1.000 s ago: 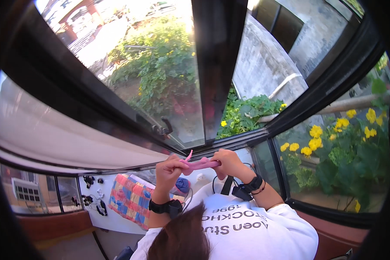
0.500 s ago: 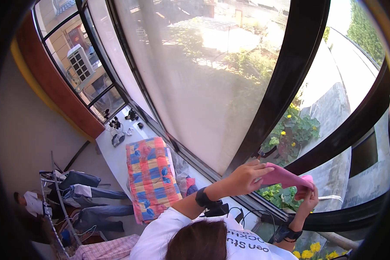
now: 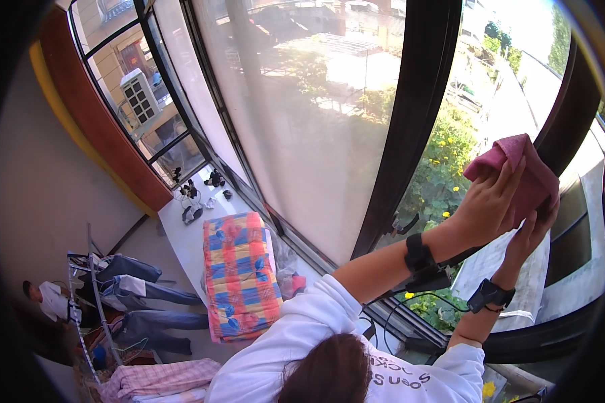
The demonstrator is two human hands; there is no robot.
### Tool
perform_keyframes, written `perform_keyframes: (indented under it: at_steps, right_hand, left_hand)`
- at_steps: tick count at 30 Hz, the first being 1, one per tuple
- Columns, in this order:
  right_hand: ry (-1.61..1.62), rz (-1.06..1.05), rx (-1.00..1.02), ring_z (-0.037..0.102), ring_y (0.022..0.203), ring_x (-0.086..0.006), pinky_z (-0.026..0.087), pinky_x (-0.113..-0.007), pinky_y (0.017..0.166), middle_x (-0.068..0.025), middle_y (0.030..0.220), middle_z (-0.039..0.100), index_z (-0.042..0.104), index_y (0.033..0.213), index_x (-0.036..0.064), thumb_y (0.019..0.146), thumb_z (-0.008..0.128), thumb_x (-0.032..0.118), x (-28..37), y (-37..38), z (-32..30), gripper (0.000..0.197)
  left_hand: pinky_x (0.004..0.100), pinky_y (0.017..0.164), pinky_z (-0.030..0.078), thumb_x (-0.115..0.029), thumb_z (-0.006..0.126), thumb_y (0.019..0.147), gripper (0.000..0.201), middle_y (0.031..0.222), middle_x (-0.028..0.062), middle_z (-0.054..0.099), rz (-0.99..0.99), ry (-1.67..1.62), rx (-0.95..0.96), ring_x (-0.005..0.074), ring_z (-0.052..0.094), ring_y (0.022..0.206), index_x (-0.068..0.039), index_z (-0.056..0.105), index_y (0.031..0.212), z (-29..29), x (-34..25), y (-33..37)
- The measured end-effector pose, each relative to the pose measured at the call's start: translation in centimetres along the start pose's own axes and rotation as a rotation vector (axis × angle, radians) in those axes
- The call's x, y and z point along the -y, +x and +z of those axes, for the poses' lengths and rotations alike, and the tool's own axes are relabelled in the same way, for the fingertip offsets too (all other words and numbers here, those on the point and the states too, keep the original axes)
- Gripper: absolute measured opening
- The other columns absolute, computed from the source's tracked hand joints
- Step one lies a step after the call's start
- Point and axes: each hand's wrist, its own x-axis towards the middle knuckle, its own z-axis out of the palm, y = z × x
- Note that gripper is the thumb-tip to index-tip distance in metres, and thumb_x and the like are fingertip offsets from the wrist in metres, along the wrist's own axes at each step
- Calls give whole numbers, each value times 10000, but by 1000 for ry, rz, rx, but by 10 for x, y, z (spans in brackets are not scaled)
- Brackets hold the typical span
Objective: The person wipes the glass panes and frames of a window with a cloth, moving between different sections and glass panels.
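Observation:
Both hands are raised at the right, by the dark window frame (image 3: 571,127), with a folded, dusky pink cloth (image 3: 521,151) between them. My left hand (image 3: 487,205) grips the lower left part of the cloth, its fingers laid over the fabric. Below and to the right, my right hand (image 3: 532,235) has its fingers closed on the lower right edge. The cloth overlaps the frame in view; I cannot tell whether it touches it. Black bands with small devices are on both wrists.
On the white sill (image 3: 175,218) lie small dark objects and a folded checked quilt (image 3: 238,275). A rack with hanging jeans (image 3: 161,322) and a pink checked garment (image 3: 161,379) stands at the lower left. A window handle (image 3: 405,225) juts out near my left forearm. Greenery shows through the open window.
Both hands have moved up and to the right toward the window frame. The cloth, earlier stretched between them, is now folded and bunched. The view has shifted slightly.

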Motion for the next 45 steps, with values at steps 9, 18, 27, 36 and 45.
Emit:
perform_keyframes:
  at_steps: [9,18,27,36,45]
  right_hand:
    - [121,200,46,436,1019,-178,353,-275,863,-130,1144,437,300,1209,-37,792,522,119,-9,-26,8,497]
    - [347,474,160,403,1055,-156,333,-262,881,-113,1181,396,205,1274,-3,747,565,29,-27,-113,10,639]
    - [272,213,78,466,931,-141,394,-243,787,-103,1023,475,358,1107,-19,707,613,31,7,-37,13,478]
    - [120,210,81,490,886,-136,414,-245,753,-101,974,516,399,1075,-23,716,613,76,17,-19,18,429]
    - [152,558,168,451,928,-127,382,-233,789,-83,1051,464,291,1188,-22,746,576,40,-51,-169,-3,530]
  left_hand:
    - [437,766,379,-200,526,632,619,1075,244,422,47,182,57,401,477,863,78,372,1163,21,14,-32]
    - [415,776,385,-194,503,681,569,1095,184,436,-31,278,206,342,485,892,37,374,1184,15,26,-114]
    - [458,816,351,-178,508,670,654,1158,259,356,69,246,188,433,453,910,52,278,1237,0,13,-46]
    - [405,811,371,-114,522,634,629,1071,212,414,41,122,179,359,459,886,29,330,1216,-9,7,-46]
    - [438,864,342,-34,526,592,670,1064,207,408,-173,45,397,411,421,967,8,322,1229,9,20,-175]
